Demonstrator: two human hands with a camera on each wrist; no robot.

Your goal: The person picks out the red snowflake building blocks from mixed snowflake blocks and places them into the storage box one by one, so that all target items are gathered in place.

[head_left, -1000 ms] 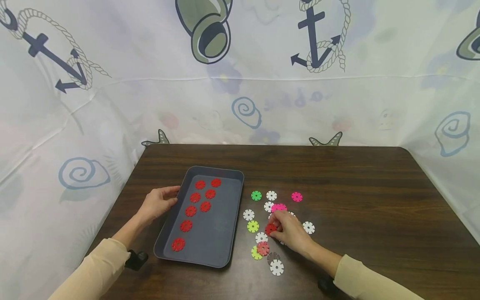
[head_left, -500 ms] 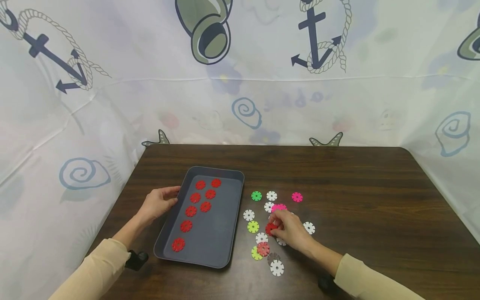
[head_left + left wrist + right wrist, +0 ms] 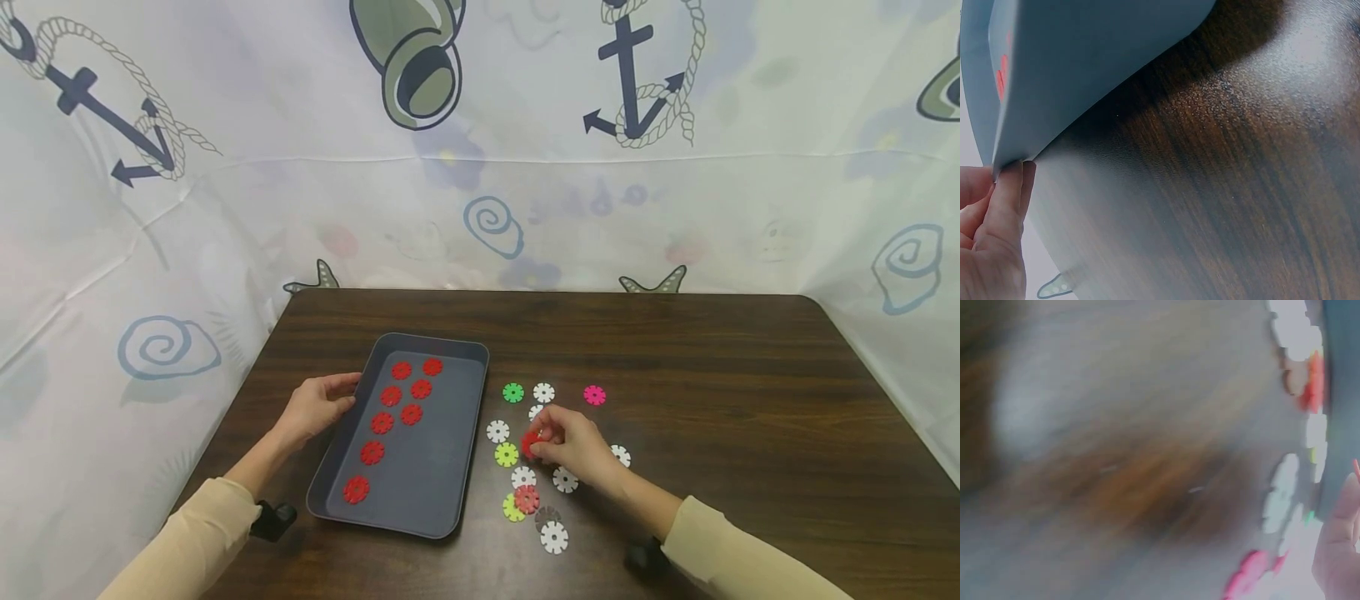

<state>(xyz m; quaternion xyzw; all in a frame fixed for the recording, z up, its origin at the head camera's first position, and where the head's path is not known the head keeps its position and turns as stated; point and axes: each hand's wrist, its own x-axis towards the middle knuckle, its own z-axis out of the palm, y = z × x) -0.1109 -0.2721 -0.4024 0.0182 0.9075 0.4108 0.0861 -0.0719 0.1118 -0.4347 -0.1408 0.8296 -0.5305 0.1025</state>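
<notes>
My left hand (image 3: 318,408) holds the left rim of a dark grey tray (image 3: 442,467); in the left wrist view its fingers (image 3: 1005,209) meet the tray's edge. Red notched discs (image 3: 382,423) lie flat inside the tray in two rough columns. To the right of the tray, my right hand (image 3: 577,446) pinches a red notched disc (image 3: 529,444) between thumb and fingers, above the loose discs. The right wrist view is blurred, with only part of the hand (image 3: 1338,544) at its right edge.
Loose discs lie on the brown wooden table (image 3: 720,375): white (image 3: 554,537), yellow-green (image 3: 507,454), green (image 3: 513,392) and pink (image 3: 595,395). A paler red disc (image 3: 527,499) overlaps a yellow-green one. A patterned cloth (image 3: 525,217) hangs behind the table.
My right hand has moved slightly left and up with the red disc, uncovering a white disc below it. My left hand and the tray stay in place.
</notes>
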